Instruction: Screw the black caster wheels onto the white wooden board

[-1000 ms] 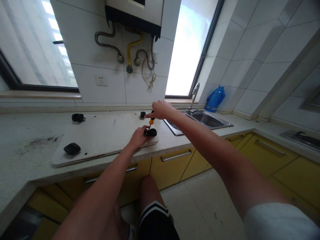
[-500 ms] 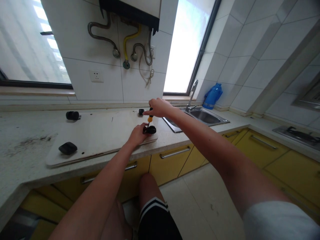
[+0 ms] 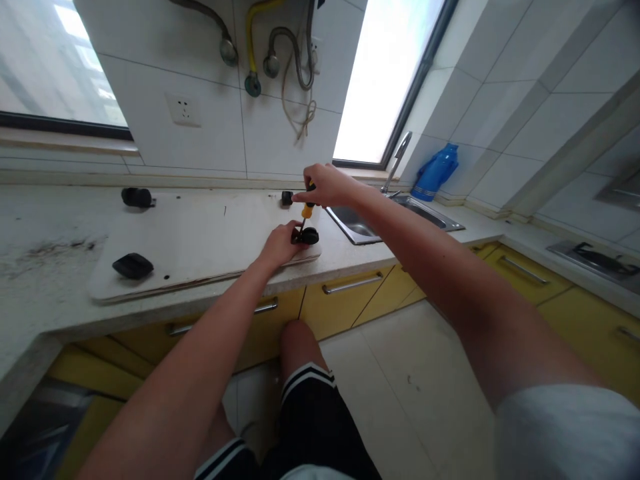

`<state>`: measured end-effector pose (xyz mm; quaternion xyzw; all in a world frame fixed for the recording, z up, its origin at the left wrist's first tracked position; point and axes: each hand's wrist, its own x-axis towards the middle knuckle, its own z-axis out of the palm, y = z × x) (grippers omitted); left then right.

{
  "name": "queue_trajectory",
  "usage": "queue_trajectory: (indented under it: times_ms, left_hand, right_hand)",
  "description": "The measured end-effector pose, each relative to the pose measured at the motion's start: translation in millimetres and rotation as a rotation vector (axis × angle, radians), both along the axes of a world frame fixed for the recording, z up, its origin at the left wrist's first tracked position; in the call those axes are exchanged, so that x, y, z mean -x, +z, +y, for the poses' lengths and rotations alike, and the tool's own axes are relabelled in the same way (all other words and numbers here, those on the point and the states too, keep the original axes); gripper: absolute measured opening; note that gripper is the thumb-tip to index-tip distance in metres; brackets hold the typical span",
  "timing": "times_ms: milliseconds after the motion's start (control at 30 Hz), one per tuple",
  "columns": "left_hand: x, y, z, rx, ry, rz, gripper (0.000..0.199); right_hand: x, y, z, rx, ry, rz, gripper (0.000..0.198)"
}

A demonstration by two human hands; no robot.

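Observation:
A white board (image 3: 200,233) lies on the countertop with black casters near its corners. My right hand (image 3: 327,187) is closed around the handle of a yellow-and-black screwdriver (image 3: 307,209), which points down at the caster (image 3: 309,236) on the board's near right corner. Against that same caster, the fingers of my left hand (image 3: 280,245) are closed, gripping its base. A caster (image 3: 287,198) sits at the far right, close to my right fingertips. Two more are on the left: one caster (image 3: 137,197) at the back and another caster (image 3: 133,266) in front.
A steel sink (image 3: 357,230) with a tap (image 3: 399,157) is set into the counter on the right. Behind it stands a blue bottle-shaped thing (image 3: 436,172). Yellow cabinets (image 3: 345,303) with metal handles run beneath the counter edge. Pipes (image 3: 253,53) hang on the wall.
My view has tilted downward, so the counter sits higher in the picture. Both hands stay at the same caster, the screwdriver still pointing down at it.

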<state>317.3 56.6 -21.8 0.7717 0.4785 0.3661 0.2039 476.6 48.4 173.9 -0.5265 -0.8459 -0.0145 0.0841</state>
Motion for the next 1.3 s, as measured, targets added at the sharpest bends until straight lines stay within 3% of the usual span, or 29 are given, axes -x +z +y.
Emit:
queue_trajectory:
  times_ms: [533,1300]
  left_hand:
    - [0.3,-3.0,3.4,-0.036,-0.021,0.011,0.065]
    - [-0.5,-1.6,3.2,-0.043,-0.008,0.043,0.063]
  right_hand:
    - [6.1,-2.6,13.4,0.022,-0.006,0.177,0.033]
    - [22.8,-5.1,27.8,0.010,0.055,0.246,0.046]
